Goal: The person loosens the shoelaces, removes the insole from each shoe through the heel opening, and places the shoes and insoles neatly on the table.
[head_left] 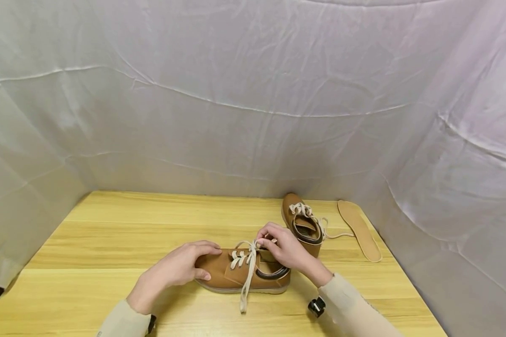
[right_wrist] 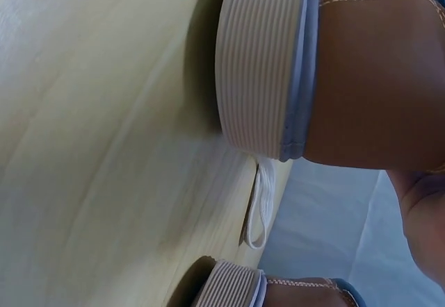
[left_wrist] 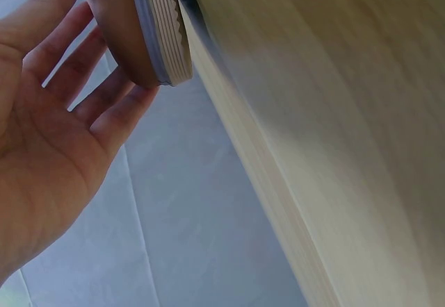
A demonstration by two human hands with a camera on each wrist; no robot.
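A brown lace-up shoe [head_left: 219, 271] stands on the table with its toe to the left. My left hand [head_left: 177, 264] grips the toe, thumb on the near side and fingers on the far side. In the left wrist view the fingers of that left hand [left_wrist: 62, 112] lie along the toe, beside the ribbed sole. Over the shoe's opening, my right hand [head_left: 284, 245] pinches the cream shoelace [head_left: 249, 276] near the top eyelets. One lace end hangs over the near side. The right wrist view shows the shoe's heel [right_wrist: 375, 78] and little of the hand.
A second brown shoe [head_left: 293, 215] with cream laces stands behind to the right, its loose lace trailing right. Beyond it lies a tan insole [head_left: 360, 229]. Grey fabric walls [head_left: 236, 140] border the wooden table [head_left: 130, 224] at the back and sides.
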